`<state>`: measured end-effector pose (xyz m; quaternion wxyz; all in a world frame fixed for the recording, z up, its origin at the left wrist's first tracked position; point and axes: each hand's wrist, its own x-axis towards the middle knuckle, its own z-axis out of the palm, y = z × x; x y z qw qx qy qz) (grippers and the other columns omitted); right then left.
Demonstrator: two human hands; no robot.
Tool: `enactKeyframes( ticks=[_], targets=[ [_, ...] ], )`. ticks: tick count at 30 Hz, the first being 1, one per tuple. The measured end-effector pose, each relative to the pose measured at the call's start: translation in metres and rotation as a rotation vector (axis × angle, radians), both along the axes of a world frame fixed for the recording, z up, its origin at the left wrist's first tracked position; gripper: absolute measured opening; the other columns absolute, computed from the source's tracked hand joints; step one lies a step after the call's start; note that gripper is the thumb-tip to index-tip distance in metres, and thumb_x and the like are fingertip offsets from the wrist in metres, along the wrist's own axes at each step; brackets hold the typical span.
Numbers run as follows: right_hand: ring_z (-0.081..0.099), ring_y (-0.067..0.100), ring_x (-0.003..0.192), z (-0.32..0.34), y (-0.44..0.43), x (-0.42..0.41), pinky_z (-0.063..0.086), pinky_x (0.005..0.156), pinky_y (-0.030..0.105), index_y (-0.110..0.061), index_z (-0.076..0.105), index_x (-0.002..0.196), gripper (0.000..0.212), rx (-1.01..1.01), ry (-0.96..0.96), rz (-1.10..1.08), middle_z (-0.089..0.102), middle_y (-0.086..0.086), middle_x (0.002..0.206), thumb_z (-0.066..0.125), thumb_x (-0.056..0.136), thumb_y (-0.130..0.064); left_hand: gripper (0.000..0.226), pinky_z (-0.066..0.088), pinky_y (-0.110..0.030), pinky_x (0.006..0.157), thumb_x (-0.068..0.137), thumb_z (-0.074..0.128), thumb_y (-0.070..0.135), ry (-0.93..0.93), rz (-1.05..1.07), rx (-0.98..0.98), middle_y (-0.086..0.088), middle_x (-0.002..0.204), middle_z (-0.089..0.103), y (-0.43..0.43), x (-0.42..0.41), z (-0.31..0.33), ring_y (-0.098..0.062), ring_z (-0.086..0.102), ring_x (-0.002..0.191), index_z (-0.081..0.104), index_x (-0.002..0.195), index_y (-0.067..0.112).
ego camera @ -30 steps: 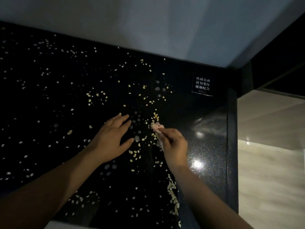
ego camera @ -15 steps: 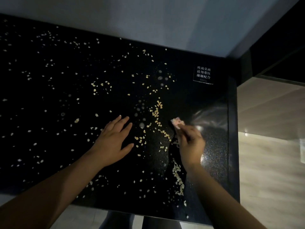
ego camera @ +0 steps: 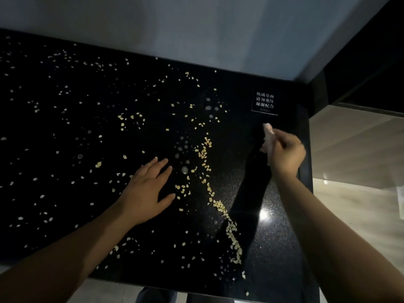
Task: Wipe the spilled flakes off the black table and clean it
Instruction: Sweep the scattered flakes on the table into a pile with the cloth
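Left hand [ego camera: 146,193] is lying flat, palm down, fingers straight and slightly spread, thumb sticking out to the right. Right hand [ego camera: 284,154] is sitting farther out and well to the right, fingers curled, pinching a pale wad [ego camera: 267,132] poking out its far side. Both bare forearms are reaching in from the near edge.

The black table [ego camera: 269,237] is glossy, speckled stone-like; the flakes [ego camera: 220,204] look dry and matt; the pale cloth [ego camera: 267,136] looks soft.
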<state>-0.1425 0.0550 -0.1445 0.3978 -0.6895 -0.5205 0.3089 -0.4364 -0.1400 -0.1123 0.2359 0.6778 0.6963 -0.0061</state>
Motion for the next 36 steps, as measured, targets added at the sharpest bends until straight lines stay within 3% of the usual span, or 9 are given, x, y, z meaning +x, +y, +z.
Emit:
enactKeyframes(
  ticks=[5,8,12,15,19,23,25,31,36],
  targets=[
    [0.07,0.017,0.088,-0.019,0.042,-0.008,0.059,0.076,0.028,-0.017,0.073,0.11,0.021,-0.032,-0.044,0.002,0.07,0.004,0.106,0.063,0.092,-0.023,0.091,0.01,-0.037,0.118,0.075,0.016,0.071,0.002,0.034,0.002,0.006,0.159,0.009,0.001,0.004,-0.003,-0.013,-0.004,0.146,0.024,0.15,0.02],
    [0.064,0.019,0.097,-0.015,0.022,-0.026,0.047,0.089,0.021,-0.009,0.074,0.107,0.021,0.07,-0.178,0.207,0.069,0.007,0.105,0.064,0.089,-0.007,0.091,0.013,-0.04,0.119,0.076,0.018,0.071,0.013,0.039,-0.004,0.004,0.159,0.01,0.001,0.006,-0.004,-0.015,-0.003,0.146,0.025,0.15,0.019],
    [0.06,0.015,0.096,-0.011,-0.063,-0.047,0.05,0.089,0.03,-0.013,0.074,0.104,0.022,0.095,-0.22,0.462,0.069,0.0,0.102,0.066,0.086,-0.002,0.091,0.011,-0.04,0.119,0.077,0.019,0.071,0.015,0.027,-0.006,0.002,0.159,0.011,0.0,0.006,-0.004,-0.016,-0.003,0.146,0.026,0.15,0.017],
    [0.061,0.011,0.095,-0.005,-0.127,-0.054,0.056,0.084,0.037,-0.022,0.073,0.108,0.023,-0.005,-0.095,0.55,0.067,-0.013,0.103,0.067,0.088,-0.011,0.091,0.009,-0.039,0.119,0.076,0.016,0.072,0.019,0.013,-0.019,0.003,0.16,0.007,0.0,0.004,-0.002,-0.015,-0.006,0.146,0.022,0.15,0.019],
    [0.068,0.015,0.087,0.013,-0.142,-0.044,0.058,0.076,0.043,-0.024,0.075,0.103,0.019,-0.073,0.154,0.288,0.07,-0.011,0.095,0.067,0.09,-0.014,0.089,0.008,-0.038,0.119,0.078,0.021,0.072,-0.012,0.005,-0.025,0.004,0.16,0.006,0.0,0.003,0.003,-0.015,-0.006,0.146,0.022,0.151,0.02],
    [0.068,0.012,0.09,0.024,-0.126,-0.014,0.054,0.082,0.025,-0.019,0.076,0.103,0.015,-0.036,0.043,0.06,0.072,-0.007,0.094,0.071,0.089,-0.017,0.075,0.004,-0.034,0.115,0.091,0.046,0.055,-0.055,0.018,-0.017,0.005,0.16,0.004,0.001,0.004,0.008,-0.014,-0.007,0.146,0.02,0.151,0.02],
    [0.067,0.012,0.094,0.017,-0.128,-0.009,0.052,0.084,0.019,-0.019,0.075,0.105,0.017,-0.062,-0.029,0.061,0.07,-0.007,0.098,0.071,0.089,-0.019,0.074,0.002,-0.033,0.115,0.092,0.045,0.054,-0.087,0.009,-0.006,0.004,0.16,0.004,-0.001,0.002,0.01,-0.013,-0.005,0.146,0.018,0.152,0.02],
    [0.062,0.011,0.097,0.006,-0.179,-0.062,0.054,0.088,0.031,-0.023,0.074,0.105,0.027,-0.073,-0.071,0.27,0.068,-0.009,0.102,0.071,0.085,-0.005,0.09,-0.004,-0.029,0.116,0.077,0.017,0.068,-0.086,-0.095,0.029,0.002,0.157,0.018,-0.03,-0.002,0.012,-0.012,0.005,0.146,0.027,0.149,0.016],
    [0.069,0.011,0.087,0.037,-0.19,-0.061,0.056,0.08,0.034,-0.033,0.077,0.093,0.019,-0.082,0.184,0.175,0.072,-0.009,0.092,0.071,0.088,-0.016,0.085,0.0,-0.032,0.117,0.08,0.019,0.065,-0.092,-0.142,0.052,0.0,0.156,0.023,-0.061,0.003,0.013,-0.015,0.009,0.146,0.032,0.147,0.014]
  ],
)
